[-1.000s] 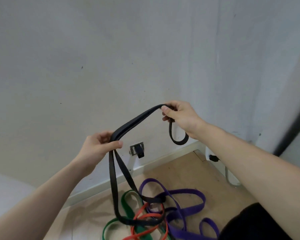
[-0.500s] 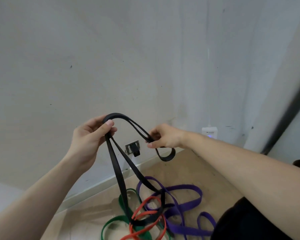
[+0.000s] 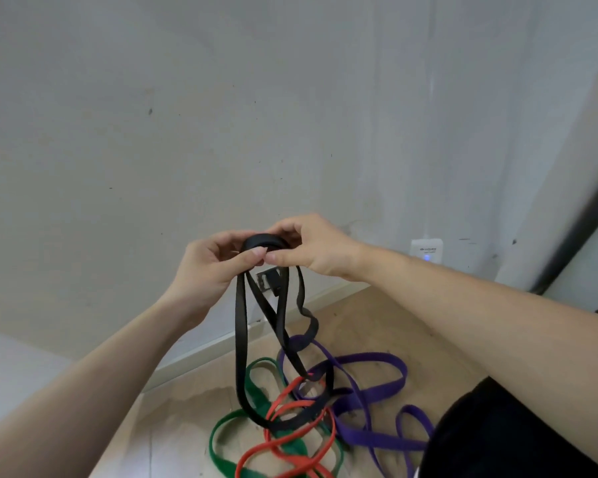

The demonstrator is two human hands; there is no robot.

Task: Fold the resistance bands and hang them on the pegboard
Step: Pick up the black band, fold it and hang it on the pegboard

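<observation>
A black resistance band [image 3: 239, 339] hangs in long loops from both my hands, which meet in front of the wall. My left hand [image 3: 211, 267] pinches the gathered top fold between thumb and fingers. My right hand [image 3: 313, 248] grips the same fold from the right, thumb touching my left thumb. The band's lower loops trail down onto the floor. Under them lie a purple band [image 3: 387, 374], a green band [image 3: 228, 429] and a red band [image 3: 290, 439], tangled together. No pegboard is in view.
A plain grey wall [image 3: 221, 115] fills the upper view. Low on it sit a wall socket [image 3: 270, 281] with a black plug and a small white device [image 3: 427, 251] with a blue light. Wooden floor [image 3: 359, 326] lies below. A dark frame [image 3: 573, 236] runs up the right.
My right hand has swung left and brought its end of the black band to my left hand. The span between the hands has closed into one gathered fold with more loops hanging.
</observation>
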